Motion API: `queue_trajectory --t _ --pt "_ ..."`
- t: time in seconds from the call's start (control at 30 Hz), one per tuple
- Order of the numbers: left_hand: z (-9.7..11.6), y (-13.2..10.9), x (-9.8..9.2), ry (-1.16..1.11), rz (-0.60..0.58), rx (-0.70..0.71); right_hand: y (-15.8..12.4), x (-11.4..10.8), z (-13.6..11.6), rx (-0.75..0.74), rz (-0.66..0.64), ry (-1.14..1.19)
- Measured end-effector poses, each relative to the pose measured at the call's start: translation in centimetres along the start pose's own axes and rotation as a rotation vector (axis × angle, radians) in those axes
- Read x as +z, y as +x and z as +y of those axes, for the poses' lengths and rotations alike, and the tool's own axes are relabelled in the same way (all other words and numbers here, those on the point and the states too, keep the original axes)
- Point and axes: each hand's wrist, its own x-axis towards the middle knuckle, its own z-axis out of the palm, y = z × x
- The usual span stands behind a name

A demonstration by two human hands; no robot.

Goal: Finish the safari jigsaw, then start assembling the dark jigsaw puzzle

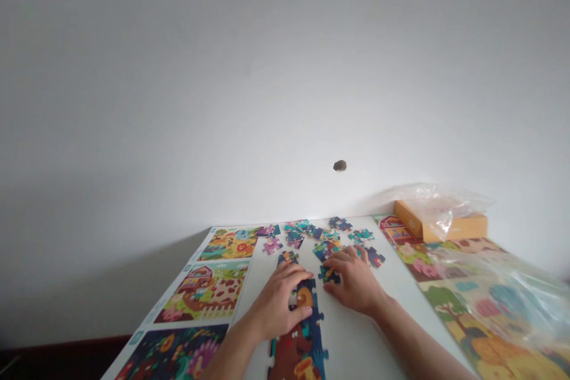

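A joined strip of dark jigsaw puzzle [296,344] with brown and orange shapes runs toward me on the white tabletop [351,338]. My left hand [280,300] lies over its far part, thumb and fingers apart, partly hiding it. Just beyond those fingers is a blue and orange puzzle piece [288,257]. To the right of the strip, my right hand [354,279] has thumb and index finger around a dark puzzle piece [328,275], which looks apart from the strip. Loose puzzle pieces [341,224] lie scattered beyond both hands, some overlapping.
Printed picture sheets [202,291] line the table's left side. At the right, larger farm and animal pictures [467,309] lie partly beneath clear plastic [525,294]. An orange box [454,228] with a plastic bag [439,202] stands against the holed white wall [267,101].
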Motion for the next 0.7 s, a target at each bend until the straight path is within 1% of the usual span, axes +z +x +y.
queue_trajectory --t 0.13,0.23,0.33,0.43,0.5,0.7 --pt "-0.1 0.1 0.0 -0.010 0.000 0.011 0.1 -0.4 -0.1 -0.008 -0.030 0.008" --pt "-0.4 0.2 0.1 -0.013 -0.006 0.017 0.1 -0.7 -0.1 -0.045 -0.028 0.007" --pt "-0.9 0.2 0.4 -0.012 0.004 0.025 -0.1 -1.0 -0.1 -0.117 -0.048 0.059" --pt "-1.2 0.2 0.5 -0.024 0.011 0.029 -0.2 -1.0 -0.3 -0.209 -0.106 0.116" --pt "-1.2 0.2 0.5 -0.031 0.003 0.031 -0.1 -0.9 -0.4 -0.240 -0.137 0.127" --pt "-0.9 0.4 0.3 -0.042 -0.008 0.022 0.0 0.0 -0.2 -0.229 -0.122 0.125"
